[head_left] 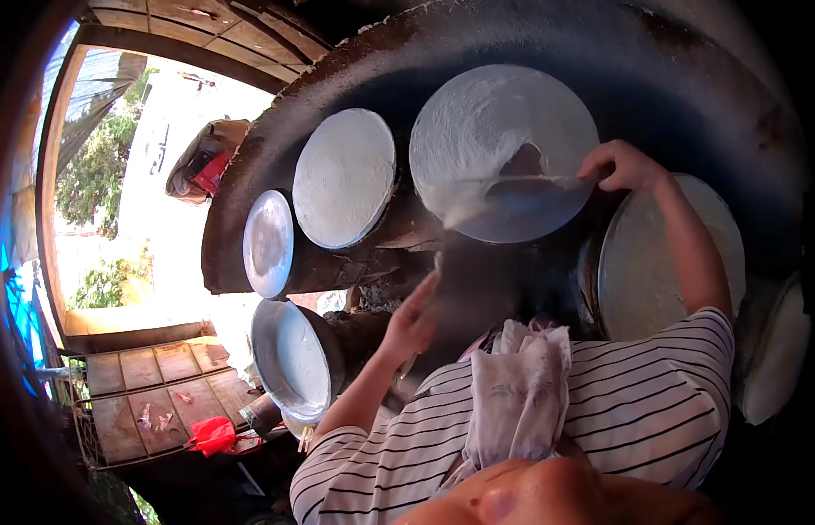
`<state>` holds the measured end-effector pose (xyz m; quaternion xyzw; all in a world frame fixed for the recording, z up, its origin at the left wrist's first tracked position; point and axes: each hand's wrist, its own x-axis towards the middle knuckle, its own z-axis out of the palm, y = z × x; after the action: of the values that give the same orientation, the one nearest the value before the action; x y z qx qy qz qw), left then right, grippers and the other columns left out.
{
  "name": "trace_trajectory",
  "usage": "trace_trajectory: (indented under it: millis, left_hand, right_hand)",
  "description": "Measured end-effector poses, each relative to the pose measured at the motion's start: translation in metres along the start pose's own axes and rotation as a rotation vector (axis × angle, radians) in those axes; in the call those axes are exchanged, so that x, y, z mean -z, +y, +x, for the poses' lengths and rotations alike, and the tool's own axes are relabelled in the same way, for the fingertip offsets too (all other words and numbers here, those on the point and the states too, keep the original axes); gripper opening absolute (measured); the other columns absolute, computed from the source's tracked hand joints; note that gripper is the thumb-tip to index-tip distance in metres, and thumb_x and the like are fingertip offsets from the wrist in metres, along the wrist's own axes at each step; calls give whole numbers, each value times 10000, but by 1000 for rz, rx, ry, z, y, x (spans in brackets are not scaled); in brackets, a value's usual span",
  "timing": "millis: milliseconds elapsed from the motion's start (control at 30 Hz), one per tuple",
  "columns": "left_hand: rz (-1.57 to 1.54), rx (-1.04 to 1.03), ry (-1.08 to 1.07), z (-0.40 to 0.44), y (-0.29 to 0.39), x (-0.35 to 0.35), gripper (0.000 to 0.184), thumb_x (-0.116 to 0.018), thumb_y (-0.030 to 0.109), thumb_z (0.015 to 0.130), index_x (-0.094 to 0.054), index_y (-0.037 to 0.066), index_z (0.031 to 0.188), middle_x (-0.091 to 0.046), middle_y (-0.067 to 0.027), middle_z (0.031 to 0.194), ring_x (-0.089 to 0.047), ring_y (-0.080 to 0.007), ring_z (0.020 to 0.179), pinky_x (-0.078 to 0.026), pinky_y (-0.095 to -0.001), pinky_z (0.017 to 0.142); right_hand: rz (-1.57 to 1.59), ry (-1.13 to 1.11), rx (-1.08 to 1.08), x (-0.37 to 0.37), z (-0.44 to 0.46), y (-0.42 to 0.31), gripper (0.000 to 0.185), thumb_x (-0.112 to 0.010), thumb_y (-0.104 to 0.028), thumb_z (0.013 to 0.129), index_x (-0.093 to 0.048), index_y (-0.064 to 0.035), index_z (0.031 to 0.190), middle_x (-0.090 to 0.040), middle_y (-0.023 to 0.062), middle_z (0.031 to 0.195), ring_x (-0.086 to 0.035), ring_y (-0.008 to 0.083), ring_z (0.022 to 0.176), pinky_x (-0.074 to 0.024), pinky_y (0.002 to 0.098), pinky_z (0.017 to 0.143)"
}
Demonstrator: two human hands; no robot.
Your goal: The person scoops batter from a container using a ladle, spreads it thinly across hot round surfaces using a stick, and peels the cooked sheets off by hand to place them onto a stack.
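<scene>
A large round white disc [477, 114] on the dark curved stove has a brownish bare patch right of its middle. My right hand [619, 166] is closed at the disc's right edge, pinching a thin stick [552, 178] that reaches left across it. Below and left of the disc, my left hand [414, 319] is closed round a slim handle [438, 262]; a pale blur lies above it, its shape unclear. Beneath my right forearm is another pale round disc [657, 262]. A metal pot of white liquid [301, 359] stands left of my left hand.
Left on the stove [548, 35] sit a white-covered disc [344, 179] and a smaller round plate [268, 245]. Another pale disc [777, 354] is at the far right. Brown tiles [149, 394] with a red bag [213, 435] lie lower left, below a bright opening.
</scene>
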<state>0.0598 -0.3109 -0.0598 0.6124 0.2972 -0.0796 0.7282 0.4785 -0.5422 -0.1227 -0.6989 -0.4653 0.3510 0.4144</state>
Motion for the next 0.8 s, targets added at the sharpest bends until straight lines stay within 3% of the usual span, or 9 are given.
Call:
trace_trajectory:
  millis: [133, 267, 400, 433, 467, 600, 700, 733, 800]
  left_hand:
    - [-118, -47, 228, 52, 22, -8, 521, -371, 115, 972, -210, 209, 1458, -312, 39, 546, -286, -57, 380, -269, -208, 328]
    - [-342, -140, 6, 40, 13, -11, 523, -380, 144, 979, -197, 245, 1459, -293, 28, 549, -263, -58, 382, -247, -213, 318]
    - [-586, -110, -76, 41, 36, 7, 439, -330, 233, 1005, -248, 346, 1422, -294, 30, 542, -299, -53, 352, -249, -201, 302]
    - [-829, -32, -128, 58, 43, 6, 403, -321, 236, 1008, -315, 400, 1376, -284, 39, 546, -268, -63, 337, -255, -198, 297]
    - [-1084, -21, -216, 72, 48, 0, 264, -338, 266, 1003, -526, 166, 1158, -312, 40, 548, -291, -57, 324, -290, -187, 292]
    - [-1493, 198, -692, 37, 70, 20, 342, -380, 289, 984, -408, 77, 716, -346, 41, 504, -354, -50, 322, -319, -187, 291]
    - [-1262, 59, -710, 16, 73, 56, 349, -389, 256, 977, -375, 86, 673, -339, 43, 476, -354, -53, 330, -338, -191, 317]
    - [-1258, 97, -739, 27, 72, 65, 343, -389, 252, 976, -377, 85, 677, -343, 42, 492, -354, -47, 346, -345, -185, 333]
    - [-1373, 198, -708, 35, 74, 79, 318, -402, 228, 967, -382, 85, 683, -338, 46, 499, -351, -41, 361, -350, -181, 348]
  right_hand:
    - [-147, 488, 218, -22, 24, 22, 376, -562, 47, 603, -650, 13, 966, -625, 146, 975, -620, 273, 892, -483, 313, 776]
    - [-132, 202, 184, -68, -30, -14, 350, -582, 4, 579, -668, 0, 917, -635, 122, 982, -609, 256, 935, -472, 326, 826]
    - [-81, 430, 37, -76, -57, -5, 349, -575, 58, 584, -657, 21, 922, -641, 123, 957, -616, 250, 908, -481, 315, 799]
    - [-147, 565, 156, -88, -46, 1, 329, -569, 79, 600, -653, 27, 915, -639, 122, 945, -615, 252, 898, -482, 332, 785]
    - [-127, 522, 171, -103, -48, -8, 321, -574, 79, 602, -654, 28, 909, -637, 121, 930, -614, 252, 903, -480, 339, 784]
    - [-374, 487, 155, -155, -113, -44, 311, -585, 89, 590, -659, 24, 885, -628, 122, 924, -617, 256, 898, -486, 332, 748]
    - [200, 819, -53, -247, -93, -49, 335, -581, 95, 693, -636, -45, 993, -648, 43, 966, -622, 146, 793, -462, 264, 597]
    - [670, 779, -194, -273, -57, -101, 359, -582, 16, 790, -545, -80, 1134, -658, 24, 993, -606, 96, 755, -433, 242, 565]
    - [863, 582, -127, -332, 41, -98, 343, -526, -86, 879, -442, -76, 1212, -658, 76, 1023, -591, 89, 656, -420, 206, 538]
